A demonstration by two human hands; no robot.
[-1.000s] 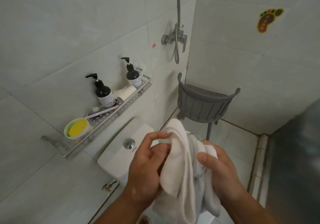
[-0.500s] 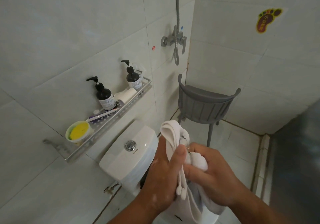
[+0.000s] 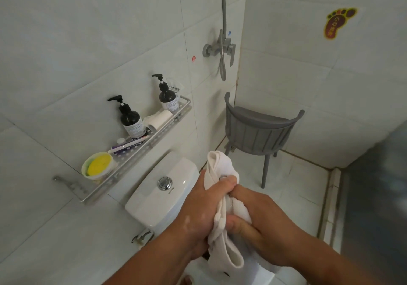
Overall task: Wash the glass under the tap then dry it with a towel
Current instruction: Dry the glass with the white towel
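A white towel (image 3: 221,165) is bunched between both hands low in the middle, above the toilet. My left hand (image 3: 201,209) grips the towel from the left, with its thumb pressed over the fold. My right hand (image 3: 266,225) curls round the towel-wrapped glass (image 3: 230,205) from the right. Only a thin shiny sliver of the glass shows between the hands. The towel's loose end hangs down below the wrists. The grey wall tap (image 3: 220,48) with its hose is far up on the tiled wall.
A white toilet cistern (image 3: 163,198) stands just left of my hands. Above it, a metal wall shelf (image 3: 136,159) carries two dark pump bottles, a paper roll and a yellow-filled tub. A grey chair (image 3: 257,134) stands in the corner, with a dark panel (image 3: 378,196) at right.
Both hands have come closer together and lower. The towel is bunched tighter round the glass, and my left thumb now lies over its fold.
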